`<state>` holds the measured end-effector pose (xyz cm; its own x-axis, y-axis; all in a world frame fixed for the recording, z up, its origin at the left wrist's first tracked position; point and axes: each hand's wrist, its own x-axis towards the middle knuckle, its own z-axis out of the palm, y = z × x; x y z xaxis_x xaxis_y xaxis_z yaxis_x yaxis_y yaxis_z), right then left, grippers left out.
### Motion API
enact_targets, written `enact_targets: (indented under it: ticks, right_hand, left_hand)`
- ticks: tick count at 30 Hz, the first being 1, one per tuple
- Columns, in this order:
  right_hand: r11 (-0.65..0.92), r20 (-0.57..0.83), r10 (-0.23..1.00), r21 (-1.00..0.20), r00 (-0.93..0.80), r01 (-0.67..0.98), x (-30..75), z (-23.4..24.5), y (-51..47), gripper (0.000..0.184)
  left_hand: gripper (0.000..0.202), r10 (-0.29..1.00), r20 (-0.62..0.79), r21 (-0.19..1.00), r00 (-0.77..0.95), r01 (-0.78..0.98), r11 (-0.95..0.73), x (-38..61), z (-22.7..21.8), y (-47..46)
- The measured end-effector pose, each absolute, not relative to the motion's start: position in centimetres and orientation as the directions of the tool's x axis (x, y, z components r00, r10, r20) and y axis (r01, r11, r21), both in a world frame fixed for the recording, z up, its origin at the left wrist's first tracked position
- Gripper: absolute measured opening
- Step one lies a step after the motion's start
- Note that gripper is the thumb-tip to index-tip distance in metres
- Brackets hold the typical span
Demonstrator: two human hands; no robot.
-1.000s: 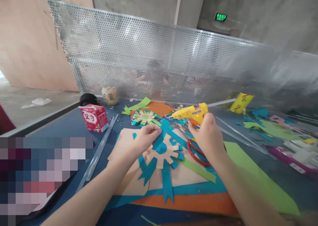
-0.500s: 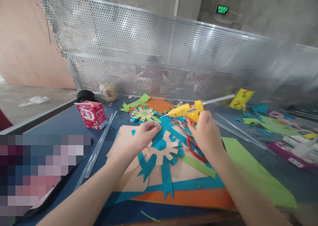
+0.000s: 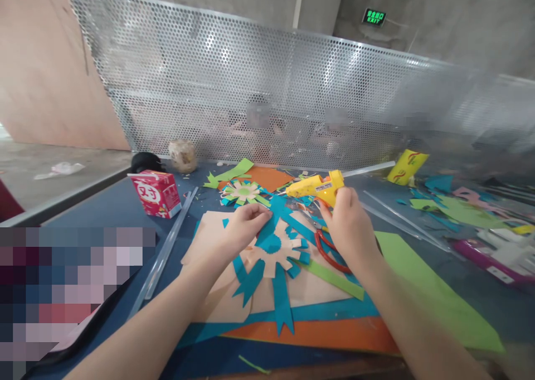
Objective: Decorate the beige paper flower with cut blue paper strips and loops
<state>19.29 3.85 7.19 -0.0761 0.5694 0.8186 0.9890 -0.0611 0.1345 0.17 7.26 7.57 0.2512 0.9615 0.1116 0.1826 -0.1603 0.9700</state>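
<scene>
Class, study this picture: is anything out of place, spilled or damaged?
A crumpled white item lies on the floor at far left, like dropped litter. Loose paper scraps lie strewn across the right side of the table, looking untidy. No spill shows, and the held glue gun looks undamaged.

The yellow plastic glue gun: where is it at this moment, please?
In the head view, the glue gun is right of centre, held in the person's right hand, its nozzle pointing left toward the green-and-cream paper flower.
</scene>
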Motion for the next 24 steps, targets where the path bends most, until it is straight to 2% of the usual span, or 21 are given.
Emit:
enact_targets:
  ticks: [12, 24]
  right_hand:
    - [-0.093, 0.835, 0.544, 0.154, -0.080, 0.984, 19.5, 7.2, 3.5, 0.017]
    - [-0.069, 0.833, 0.550, 0.120, -0.062, 0.990, 19.8, 7.2, 3.4, 0.012]
  left_hand:
    - [0.012, 0.965, 0.137, 0.975, 0.225, 0.142, -0.172, 0.0, 6.6, 8.3]
    - [0.019, 0.967, 0.162, 0.972, 0.197, 0.140, -0.191, -0.1, 6.2, 8.8]
